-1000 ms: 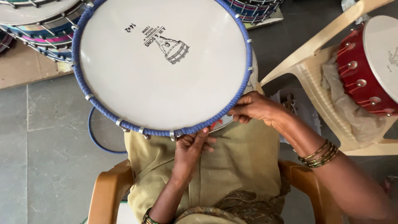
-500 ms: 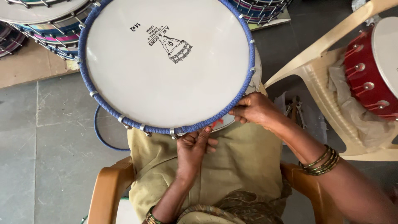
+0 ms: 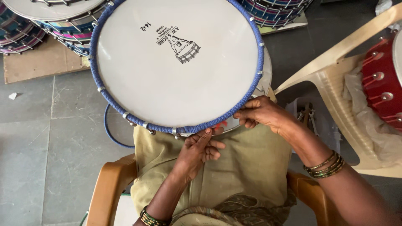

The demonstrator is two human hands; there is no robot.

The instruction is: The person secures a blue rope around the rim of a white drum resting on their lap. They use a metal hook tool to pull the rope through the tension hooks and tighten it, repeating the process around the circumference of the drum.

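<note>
A large round drum with a white skin and a blue rope-wound rim rests on my lap, over a khaki cloth. Small metal hooks dot the rim. My left hand sits under the near edge of the rim, fingertips touching the blue binding. My right hand grips the rim at its lower right, fingers curled over the edge. Bangles circle both wrists.
I sit in a brown plastic chair. A cream plastic chair at right holds a red drum on crumpled cloth. Stacked colourful drums lie at the top left on cardboard. A blue ring lies on the grey floor.
The view has shifted slightly, so the drum sits a little further right in view. My hands keep their places at the drum's near edge.
</note>
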